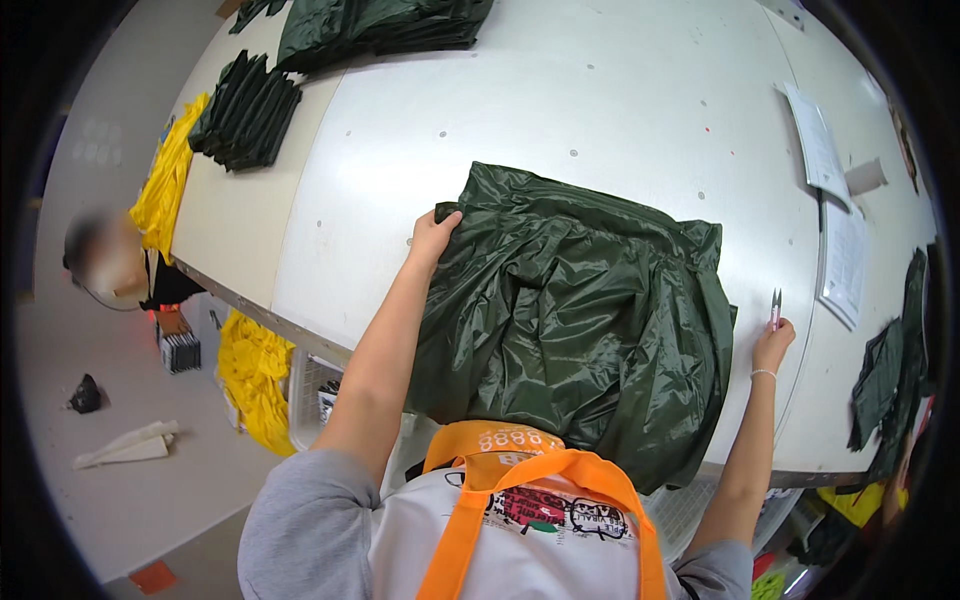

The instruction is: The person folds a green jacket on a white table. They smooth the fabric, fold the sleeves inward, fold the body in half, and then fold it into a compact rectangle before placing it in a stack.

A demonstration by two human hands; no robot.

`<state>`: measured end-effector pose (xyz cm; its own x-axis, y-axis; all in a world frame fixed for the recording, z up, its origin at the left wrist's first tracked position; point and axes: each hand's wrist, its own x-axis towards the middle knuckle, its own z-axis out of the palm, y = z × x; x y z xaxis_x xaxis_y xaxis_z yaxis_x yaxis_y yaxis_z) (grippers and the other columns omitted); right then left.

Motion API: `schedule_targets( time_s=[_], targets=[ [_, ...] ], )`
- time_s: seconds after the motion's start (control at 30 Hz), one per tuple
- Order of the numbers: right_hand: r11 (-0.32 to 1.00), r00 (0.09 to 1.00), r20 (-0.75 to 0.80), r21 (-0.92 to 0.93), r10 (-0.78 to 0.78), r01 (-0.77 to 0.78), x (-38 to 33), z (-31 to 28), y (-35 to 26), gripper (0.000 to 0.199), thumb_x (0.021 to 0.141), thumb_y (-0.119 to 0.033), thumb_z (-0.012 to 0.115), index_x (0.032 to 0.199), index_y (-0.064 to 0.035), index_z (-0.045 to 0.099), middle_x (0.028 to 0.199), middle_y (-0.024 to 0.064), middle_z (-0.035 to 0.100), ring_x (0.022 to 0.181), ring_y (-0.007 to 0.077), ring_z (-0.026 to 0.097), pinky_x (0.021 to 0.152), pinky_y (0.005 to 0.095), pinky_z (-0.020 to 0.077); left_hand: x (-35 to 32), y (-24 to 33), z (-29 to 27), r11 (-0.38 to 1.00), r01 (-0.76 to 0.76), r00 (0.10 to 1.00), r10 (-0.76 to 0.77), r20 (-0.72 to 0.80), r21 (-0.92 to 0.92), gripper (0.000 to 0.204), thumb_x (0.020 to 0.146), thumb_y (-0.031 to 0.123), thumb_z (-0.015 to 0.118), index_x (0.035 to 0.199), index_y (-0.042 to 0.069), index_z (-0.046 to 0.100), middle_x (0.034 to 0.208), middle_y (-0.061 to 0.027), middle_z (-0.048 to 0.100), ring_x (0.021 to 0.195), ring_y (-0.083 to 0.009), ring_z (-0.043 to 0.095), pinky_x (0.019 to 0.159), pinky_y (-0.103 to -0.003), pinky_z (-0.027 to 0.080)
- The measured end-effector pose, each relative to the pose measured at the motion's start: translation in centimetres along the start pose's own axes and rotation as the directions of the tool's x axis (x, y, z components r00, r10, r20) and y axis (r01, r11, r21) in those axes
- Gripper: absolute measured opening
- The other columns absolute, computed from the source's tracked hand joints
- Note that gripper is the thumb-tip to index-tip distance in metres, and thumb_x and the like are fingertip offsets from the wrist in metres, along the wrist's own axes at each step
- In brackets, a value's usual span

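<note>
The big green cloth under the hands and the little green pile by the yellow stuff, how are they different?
The big green cloth lies spread out and wrinkled; the small green pile is folded flat in a neat stack. The left hand grips the cloth's edge, with the right hand beside it; nobody touches the pile. The cloth is near, the pile far. Both look the same dark, shiny green.

Can't see the near edge of the crumpled dark green shiny fabric piece (580,320), it droops off the white surface (620,110) behind the orange apron straps (480,500). The small pink thread snips (776,308) are too tiny to make out. The dark green stacked pile (380,25) is cut off up top.
</note>
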<state>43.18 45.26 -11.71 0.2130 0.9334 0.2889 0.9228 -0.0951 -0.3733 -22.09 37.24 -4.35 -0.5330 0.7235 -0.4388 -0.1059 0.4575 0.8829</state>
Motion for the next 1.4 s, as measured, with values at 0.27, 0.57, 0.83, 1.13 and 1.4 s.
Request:
schedule_targets(
  time_s=[0.27,0.57,0.83,1.13,1.4],
  targets=[
    [0.857,0.839,0.410,0.500,-0.358,0.122,-4.6,-4.6,-35.5,0.027,0.096,-0.021,0.041,0.109,-0.0026,0.057,0.104,0.0183,0.062,0.097,0.0344,0.059,0.082,0.0384,0.0470,-6.5,3.9,0.4,0.884,0.029,0.999,-0.005,0.052,-0.467,0.017,0.083,0.009,0.065,0.093,-0.004,0.062,0.085,-0.0089,0.067,0.072,-0.0159,0.063,0.065,-0.029,0.051],
    [0.567,0.713,0.224,0.772,-0.664,0.286,-10.7,-4.8,-49.0,0.025,0.089,-0.017,0.057,0.108,-0.0019,0.050,0.093,0.0161,0.062,0.082,0.0312,0.062,0.071,0.0372,0.0494,-12.5,8.7,-0.9,0.794,0.041,0.983,0.078,0.168,-0.607,0.014,0.083,0.004,0.063,0.094,-0.005,0.062,0.086,-0.0082,0.066,0.074,-0.0130,0.062,0.067,-0.026,0.052],
    [0.521,0.702,0.119,0.758,-0.702,0.393,-10.8,-5.7,-51.0,0.019,0.083,-0.011,0.065,0.098,-0.0031,0.056,0.086,0.0121,0.062,0.074,0.0280,0.062,0.065,0.0346,0.0488,-13.2,9.1,-1.7,0.797,0.008,0.971,0.138,0.194,-0.604,0.010,0.083,0.003,0.063,0.090,-0.004,0.063,0.083,-0.0060,0.066,0.072,-0.0097,0.061,0.065,-0.023,0.050],
    [0.563,0.742,0.173,0.765,-0.648,0.314,-10.8,-6.5,-51.1,0.019,0.082,-0.011,0.066,0.096,-0.0037,0.057,0.081,0.0115,0.062,0.072,0.0265,0.063,0.064,0.0316,0.0494,-13.4,9.1,-1.4,0.815,-0.087,0.970,0.200,0.138,-0.572,0.010,0.082,0.004,0.065,0.089,-0.004,0.066,0.082,-0.0047,0.066,0.072,-0.0086,0.060,0.064,-0.022,0.049],
    [0.586,0.667,0.145,0.634,-0.731,0.505,-9.9,-8.9,-51.9,0.018,0.082,-0.013,0.066,0.095,-0.0046,0.058,0.081,0.0103,0.062,0.070,0.0258,0.062,0.060,0.0328,0.0484,-13.8,8.4,-0.3,0.768,-0.640,0.755,0.632,-0.176,0.015,0.013,0.075,-0.002,0.070,0.088,-0.001,0.068,0.085,-0.0064,0.067,0.074,-0.0128,0.063,0.064,-0.024,0.048]
  ],
)
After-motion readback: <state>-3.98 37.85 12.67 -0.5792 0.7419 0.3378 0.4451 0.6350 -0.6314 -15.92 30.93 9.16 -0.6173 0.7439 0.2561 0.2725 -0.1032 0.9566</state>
